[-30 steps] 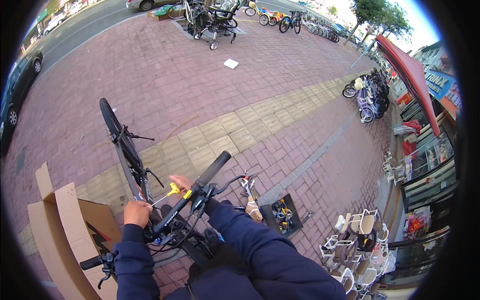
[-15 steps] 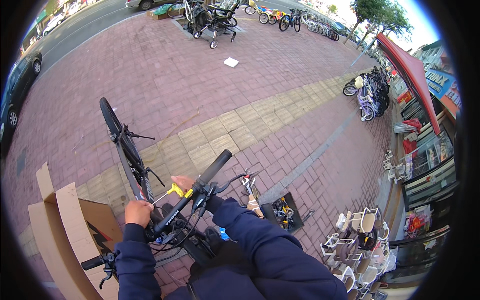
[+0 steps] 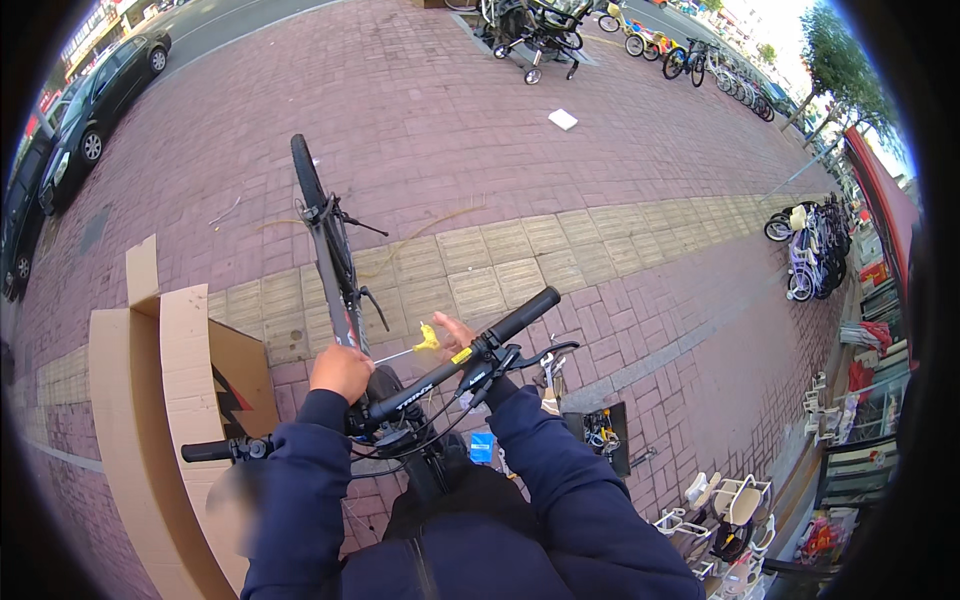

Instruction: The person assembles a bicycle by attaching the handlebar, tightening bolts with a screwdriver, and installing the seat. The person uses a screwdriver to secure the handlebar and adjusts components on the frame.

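The left hand (image 3: 342,372) is closed, its fingers curled about the tip end of the thin shaft of a yellow-handled tool (image 3: 428,337) — a grip that seems to guide the tip, though the tip itself is hidden. The right hand (image 3: 455,333) is apart, its fingers extended just beside the yellow handle rather than wrapped round it; whether the palm presses on the handle I cannot tell. That leaves the tool lying slantwise between the hands, just beyond the handlebar (image 3: 438,375). The right wrist passes behind the bar and its brake lever (image 3: 545,350), probably because that gives the hand a way to the handle.

The bicycle (image 3: 335,285) stretches away from the person, with the handlebar nearest the body, so both hands reach its front end. Left of it stands an open cardboard box (image 3: 130,420). To the right, a blue packet (image 3: 482,447) and a black tray (image 3: 621,440) of tools lie on the brick paving (image 3: 660,330) — the tray likely placed for easy reach.
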Demonstrator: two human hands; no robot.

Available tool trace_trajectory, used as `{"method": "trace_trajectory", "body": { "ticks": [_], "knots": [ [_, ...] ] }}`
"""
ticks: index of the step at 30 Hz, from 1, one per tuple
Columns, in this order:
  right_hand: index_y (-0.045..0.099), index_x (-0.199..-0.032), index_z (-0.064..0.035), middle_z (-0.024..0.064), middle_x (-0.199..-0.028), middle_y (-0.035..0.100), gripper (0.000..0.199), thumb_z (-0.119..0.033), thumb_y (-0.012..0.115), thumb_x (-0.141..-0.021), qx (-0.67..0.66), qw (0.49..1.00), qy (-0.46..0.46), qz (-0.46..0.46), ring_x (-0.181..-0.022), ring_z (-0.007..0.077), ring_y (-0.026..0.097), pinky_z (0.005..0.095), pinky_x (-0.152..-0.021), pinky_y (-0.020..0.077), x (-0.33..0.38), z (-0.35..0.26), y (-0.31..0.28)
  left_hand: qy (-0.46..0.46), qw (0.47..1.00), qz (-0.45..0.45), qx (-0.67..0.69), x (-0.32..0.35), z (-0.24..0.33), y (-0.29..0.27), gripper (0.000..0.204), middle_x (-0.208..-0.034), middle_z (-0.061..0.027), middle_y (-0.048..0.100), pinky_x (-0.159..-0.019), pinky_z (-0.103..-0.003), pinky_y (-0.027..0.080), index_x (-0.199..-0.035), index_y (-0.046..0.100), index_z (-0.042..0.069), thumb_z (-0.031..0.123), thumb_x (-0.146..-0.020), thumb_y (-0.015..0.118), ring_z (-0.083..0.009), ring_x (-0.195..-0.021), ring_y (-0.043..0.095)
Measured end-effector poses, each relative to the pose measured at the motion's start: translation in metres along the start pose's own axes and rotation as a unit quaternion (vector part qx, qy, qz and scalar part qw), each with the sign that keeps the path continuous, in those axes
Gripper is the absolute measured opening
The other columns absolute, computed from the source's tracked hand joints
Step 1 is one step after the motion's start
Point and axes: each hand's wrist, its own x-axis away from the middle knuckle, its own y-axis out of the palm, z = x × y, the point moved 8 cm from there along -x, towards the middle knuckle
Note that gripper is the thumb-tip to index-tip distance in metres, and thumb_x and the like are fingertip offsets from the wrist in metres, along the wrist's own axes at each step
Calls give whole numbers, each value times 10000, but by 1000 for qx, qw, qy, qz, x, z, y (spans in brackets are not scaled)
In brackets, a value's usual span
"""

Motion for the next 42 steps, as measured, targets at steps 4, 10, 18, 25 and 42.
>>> {"method": "trace_trajectory", "body": {
  "ticks": [4, 10, 18, 25, 42],
  "knots": [
    [630, -758, -18, 61, -671, 630, 383, -331, 652, -977, 50, 996, -75, -9, -649, 151, 609, 273, -534, 476, -1, -25, -1, 15, 997, -34, -75, -4, 4, 7, 332, -930, -202, 717, -849, -476, 543, -904, 768, 63, 324, -889, 562, -401, -899, 681],
    [571, -1130, -23, 40, -874, 587, 322, -324, 584, -1014, -328, 911, 244, -57, -711, 106, 574, 226, -635, 481, 14, 16, 13, -6, 997, -34, -73, -5, 1, 11, 241, -933, -159, 728, -859, -463, 532, -912, 791, 119, 309, -856, 655, -370, -917, 675],
    [663, -1037, -13, 74, -810, 653, 346, -350, 648, -957, -12, 998, -60, -30, -661, 135, 613, 247, -589, 486, -9, -12, -3, -22, 998, -35, -44, -7, -4, 19, 232, -928, -143, 729, -841, -463, 538, -902, 784, 121, 303, -873, 644, -369, -907, 676],
    [602, -1159, -19, 116, -998, 625, 559, -541, 613, -962, -334, 878, 341, -21, -689, 100, 546, 217, -595, 466, 18, 29, 24, 60, 990, -28, -122, -9, 3, 22, 242, -931, -140, 729, -845, -469, 539, -895, 777, 127, 296, -870, 606, -376, -906, 674],
    [477, -1418, -19, 142, -1136, 656, 514, -317, 596, -1016, -356, 917, 163, -78, -809, 147, 653, 274, -651, 573, 15, 26, 13, 30, 994, -29, -101, -8, -3, 20, 225, -952, -128, 732, -849, -457, 540, -881, 773, 120, 289, -877, 625, -349, -927, 679]
  ]
}}
